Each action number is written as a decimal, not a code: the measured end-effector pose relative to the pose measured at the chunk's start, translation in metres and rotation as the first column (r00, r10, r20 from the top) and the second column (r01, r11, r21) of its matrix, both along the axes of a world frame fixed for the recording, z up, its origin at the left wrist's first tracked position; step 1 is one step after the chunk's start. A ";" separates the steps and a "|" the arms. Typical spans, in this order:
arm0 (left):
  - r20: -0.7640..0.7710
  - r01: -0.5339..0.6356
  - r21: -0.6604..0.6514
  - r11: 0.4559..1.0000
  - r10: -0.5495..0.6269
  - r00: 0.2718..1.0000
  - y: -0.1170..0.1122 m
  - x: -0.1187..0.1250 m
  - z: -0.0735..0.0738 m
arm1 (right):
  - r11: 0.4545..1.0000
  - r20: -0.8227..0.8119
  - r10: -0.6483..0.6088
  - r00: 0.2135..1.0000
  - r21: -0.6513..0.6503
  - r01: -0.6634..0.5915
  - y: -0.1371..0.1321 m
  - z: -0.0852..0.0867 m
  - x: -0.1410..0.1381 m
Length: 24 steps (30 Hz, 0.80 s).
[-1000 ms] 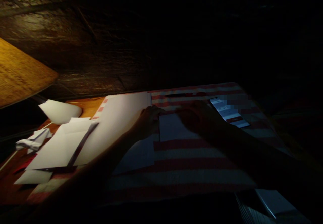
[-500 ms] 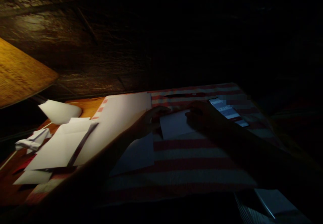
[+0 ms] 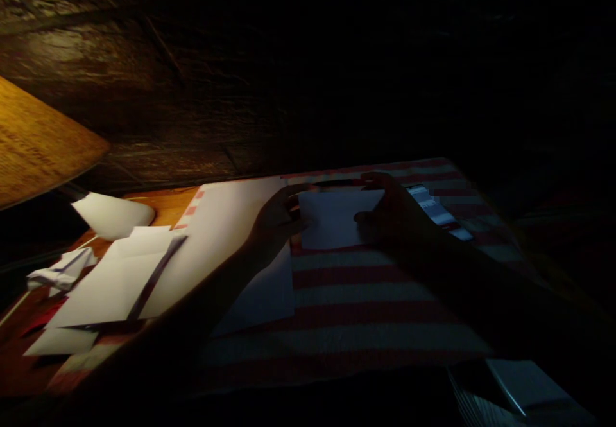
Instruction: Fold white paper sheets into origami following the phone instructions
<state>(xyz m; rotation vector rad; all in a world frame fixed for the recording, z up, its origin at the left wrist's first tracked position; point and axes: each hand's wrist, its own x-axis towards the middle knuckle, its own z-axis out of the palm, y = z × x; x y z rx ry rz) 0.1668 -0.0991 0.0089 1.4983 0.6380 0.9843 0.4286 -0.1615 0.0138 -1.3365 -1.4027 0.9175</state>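
Between my hands a small white sheet of paper (image 3: pixel 337 218) is held over the striped cloth (image 3: pixel 366 314). My right hand (image 3: pixel 382 209) grips its right edge, thumb on the near face. At the left edge my left hand (image 3: pixel 282 218) has its fingers curled around the paper, with thumb and fingertips at its side. Large white sheets (image 3: pixel 226 221) lie flat to the left, partly under my left forearm. Just beyond my right hand lies a phone (image 3: pixel 440 212) with its screen lit. Deep shadow hides much of both hands.
A lamp with an orange-brown shade (image 3: pixel 43 141) and white base (image 3: pixel 113 215) stands at the left. Near it are a folded sheet (image 3: pixel 113 279) and crumpled paper (image 3: pixel 62 271). A dark wall (image 3: pixel 192 93) rises behind the table. Something pale with ridges (image 3: pixel 529 385) is at lower right.
The small paper has turned to lie more squarely and shifted slightly up and left. My hands have moved apart from its top edge to its two sides.
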 end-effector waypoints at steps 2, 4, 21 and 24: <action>-0.001 -0.058 0.003 0.998 0.058 0.998 0.001 0.000 0.000 | 0.998 -0.041 0.043 0.998 -0.046 -0.045 -0.003 0.000 -0.001; 0.020 -0.147 0.010 0.989 0.146 0.989 0.003 0.000 -0.001 | 0.991 -0.106 0.093 0.990 -0.082 -0.102 -0.005 0.000 -0.002; -0.018 0.154 0.158 0.975 -0.153 0.988 0.001 -0.009 0.004 | 0.986 -0.199 -0.062 0.978 -0.164 0.029 -0.007 0.012 -0.005; 0.043 0.270 0.129 0.954 -0.278 0.960 0.004 -0.009 0.001 | 0.980 -0.208 -0.130 0.969 -0.172 0.095 -0.005 0.009 -0.006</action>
